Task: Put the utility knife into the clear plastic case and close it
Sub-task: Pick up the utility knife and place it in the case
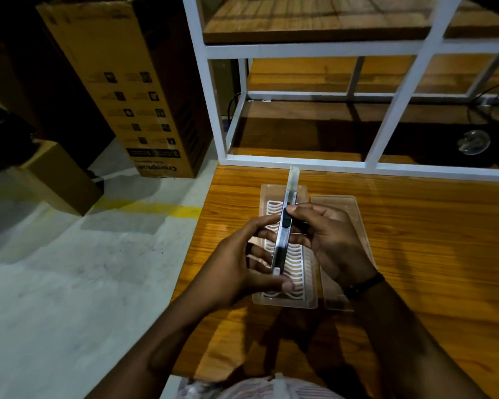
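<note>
Here, both hands meet over the wooden surface [415,254], holding the utility knife [283,234] between them above the open clear plastic case [308,300]. The left hand [242,269] cradles the rear of the knife's silver body, fingers curled behind it and thumb lying near its tail end. The right hand [329,243] pinches the body from the other side, with its thumb set on the black slider. The knife stands on edge, roughly lengthwise with the case, and its blade [293,177] is extended, pointing away from the person past the far rim of the case. The case base lies flat on the surface, showing a white ribbed insert [296,263] inside. Its clear lid [340,205] lies flat just beside it on the right, partly under the right hand and wrist. A dark band [363,285] circles the right wrist. Beyond the surface stands a white metal frame [300,164] with wooden shelves, and a tall cardboard box [121,82] rests on the floor to the left.
</note>
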A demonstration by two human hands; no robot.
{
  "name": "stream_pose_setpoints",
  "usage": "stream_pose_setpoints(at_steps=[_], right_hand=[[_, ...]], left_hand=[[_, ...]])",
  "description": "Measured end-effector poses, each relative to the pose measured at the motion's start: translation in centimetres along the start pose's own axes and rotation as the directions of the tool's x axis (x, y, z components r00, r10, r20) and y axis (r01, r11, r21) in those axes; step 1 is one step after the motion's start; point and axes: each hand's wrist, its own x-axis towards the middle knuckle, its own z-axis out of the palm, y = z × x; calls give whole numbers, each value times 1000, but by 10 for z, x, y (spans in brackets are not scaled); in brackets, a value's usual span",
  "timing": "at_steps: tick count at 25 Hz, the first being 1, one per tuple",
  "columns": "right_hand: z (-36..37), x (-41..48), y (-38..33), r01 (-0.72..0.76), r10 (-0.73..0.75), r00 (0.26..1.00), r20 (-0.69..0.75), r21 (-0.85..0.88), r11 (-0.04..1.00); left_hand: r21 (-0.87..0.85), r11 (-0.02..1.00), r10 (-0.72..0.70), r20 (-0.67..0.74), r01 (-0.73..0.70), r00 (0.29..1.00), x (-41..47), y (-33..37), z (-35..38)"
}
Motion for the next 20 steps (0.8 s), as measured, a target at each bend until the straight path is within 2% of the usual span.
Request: stream_pose_setpoints(at_steps=[2,5,20], right_hand=[[-1,3,2,4,-4,1000,-6,12,1000],[2,6,8,21,-21,1000,-3,-9,1000],[12,8,15,63,-56,994,97,-72,995]], left_hand=[[105,994,34,54,-39,998,-8,-2,0],[160,983,85,32,-89,996,-9,-2,3],[105,993,58,-87,-49,995,2,-15,-3]])
